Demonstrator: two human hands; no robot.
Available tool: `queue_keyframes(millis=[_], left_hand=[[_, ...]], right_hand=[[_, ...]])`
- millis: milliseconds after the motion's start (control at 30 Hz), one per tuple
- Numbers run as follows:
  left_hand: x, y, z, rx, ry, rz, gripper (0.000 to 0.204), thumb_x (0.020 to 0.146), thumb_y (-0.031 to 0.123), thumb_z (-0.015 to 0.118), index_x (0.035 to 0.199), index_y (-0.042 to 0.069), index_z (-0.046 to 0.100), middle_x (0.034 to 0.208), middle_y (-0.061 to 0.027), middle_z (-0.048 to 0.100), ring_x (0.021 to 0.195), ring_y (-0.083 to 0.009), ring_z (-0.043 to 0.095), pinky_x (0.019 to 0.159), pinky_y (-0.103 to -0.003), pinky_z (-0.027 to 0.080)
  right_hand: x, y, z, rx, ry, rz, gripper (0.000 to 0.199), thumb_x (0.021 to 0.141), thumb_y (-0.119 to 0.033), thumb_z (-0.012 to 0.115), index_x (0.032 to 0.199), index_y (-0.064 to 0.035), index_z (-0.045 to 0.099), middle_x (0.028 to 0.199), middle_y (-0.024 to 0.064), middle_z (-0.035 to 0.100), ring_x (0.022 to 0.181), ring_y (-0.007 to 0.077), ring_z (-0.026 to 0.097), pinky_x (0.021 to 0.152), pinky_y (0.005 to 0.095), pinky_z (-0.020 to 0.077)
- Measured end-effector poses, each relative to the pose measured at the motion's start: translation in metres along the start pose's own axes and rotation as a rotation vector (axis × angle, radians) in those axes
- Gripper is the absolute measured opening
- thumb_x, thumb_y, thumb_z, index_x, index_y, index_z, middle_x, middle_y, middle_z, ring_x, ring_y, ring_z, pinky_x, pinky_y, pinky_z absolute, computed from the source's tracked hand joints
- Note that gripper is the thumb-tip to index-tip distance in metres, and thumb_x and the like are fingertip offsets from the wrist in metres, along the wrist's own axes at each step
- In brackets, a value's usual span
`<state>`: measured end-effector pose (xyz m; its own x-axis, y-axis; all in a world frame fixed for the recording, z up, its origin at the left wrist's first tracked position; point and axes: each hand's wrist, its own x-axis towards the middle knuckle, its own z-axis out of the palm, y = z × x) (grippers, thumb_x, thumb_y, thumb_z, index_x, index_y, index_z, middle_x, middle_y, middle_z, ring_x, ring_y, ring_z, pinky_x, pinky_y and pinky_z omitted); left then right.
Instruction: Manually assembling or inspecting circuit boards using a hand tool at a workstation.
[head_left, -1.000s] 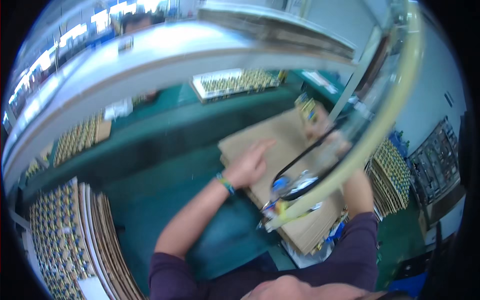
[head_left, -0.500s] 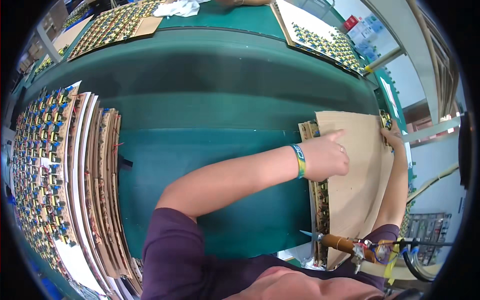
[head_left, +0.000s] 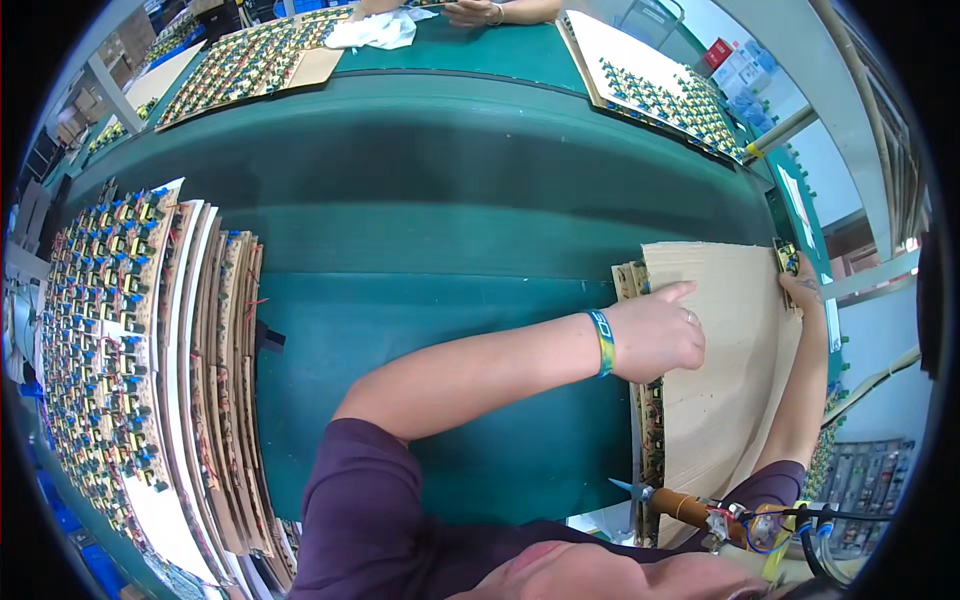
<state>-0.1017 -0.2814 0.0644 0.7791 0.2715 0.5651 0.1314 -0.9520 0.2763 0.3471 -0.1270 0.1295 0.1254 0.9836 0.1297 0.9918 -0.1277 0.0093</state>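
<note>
A brown cardboard sheet [head_left: 727, 350] lies on a stack of circuit boards [head_left: 653, 430] at the right. My left hand [head_left: 655, 335] rests on the sheet near its left edge, index finger stretched out and the other fingers curled under; whatever they hold is hidden. At the sheet's far right edge, my right hand [head_left: 803, 283] has its fingers closed round the edge, beside small boards with yellow and black parts [head_left: 788, 258]. A soldering iron or similar tool with a brown handle [head_left: 680, 507] and a pointed grey-blue tip sits in front of the stack.
A tall stack of board panels and cardboard layers [head_left: 215, 400] stands at the left. Across the green worktop [head_left: 450, 420] lie more board panels [head_left: 255, 65], a white cloth [head_left: 378, 30] and a white-backed panel [head_left: 660, 85]. Another person's hands [head_left: 475, 12] are at the far edge.
The whole view has shifted slightly, so things appear lower and further right. Both my hands keep their places on the cardboard. The other person's hands show more fully at the top.
</note>
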Motion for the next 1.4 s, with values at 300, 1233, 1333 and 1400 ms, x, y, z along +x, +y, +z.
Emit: queue_keyframes(millis=[300, 1233, 1333, 1400], left_hand=[[0.003, -0.003, -0.005, 0.009, 0.001, 0.003, 0.026, 0.069, 0.001, 0.059, 0.091, 0.014, 0.064, 0.105, 0.0019, 0.062, 0.112, -0.0136, 0.054, 0.111, -0.054, 0.023], [-0.098, 0.112, -0.057, -1.265, 0.954, -0.588, 0.068, 0.088, 0.006, 0.059, 0.143, 0.011, 0.021, 0.128, -0.0125, 0.049, 0.111, -0.0228, 0.054, 0.088, -0.037, 0.049], [-0.112, 0.133, -0.052, -1.264, 0.986, -0.597, 0.070, 0.086, 0.003, 0.060, 0.143, 0.010, 0.019, 0.126, -0.0126, 0.048, 0.111, -0.0226, 0.054, 0.086, -0.036, 0.050], [-0.125, 0.152, -0.045, -1.264, 1.011, -0.658, 0.073, 0.085, -0.002, 0.060, 0.143, 0.010, 0.018, 0.124, -0.0130, 0.049, 0.110, -0.0228, 0.054, 0.084, -0.035, 0.051]], right_hand=[[-0.012, 0.001, -0.016, -0.042, 0.070, -0.028, 0.071, 0.070, -0.024, 0.066, 0.134, -0.0035, 0.042, 0.129, 0.0191, 0.049, 0.120, 0.0329, 0.046, 0.101, 0.0361, 0.0379], [-0.276, -0.165, -0.117, 0.887, -0.308, -0.265, 0.045, 0.090, -0.015, 0.054, 0.133, -0.0051, 0.043, 0.125, 0.0135, 0.054, 0.120, 0.0269, 0.049, 0.100, 0.0375, 0.0380], [-0.323, -0.131, -0.092, 0.595, -0.351, -0.563, 0.049, 0.086, -0.012, 0.057, 0.130, 0.0034, 0.042, 0.124, 0.0147, 0.053, 0.119, 0.0237, 0.050, 0.100, 0.0359, 0.0393], [-0.370, -0.164, -0.100, 0.565, -0.255, -0.565, 0.052, 0.084, -0.010, 0.057, 0.132, 0.0036, 0.041, 0.131, 0.0147, 0.048, 0.123, 0.0252, 0.046, 0.103, 0.0372, 0.0353]])
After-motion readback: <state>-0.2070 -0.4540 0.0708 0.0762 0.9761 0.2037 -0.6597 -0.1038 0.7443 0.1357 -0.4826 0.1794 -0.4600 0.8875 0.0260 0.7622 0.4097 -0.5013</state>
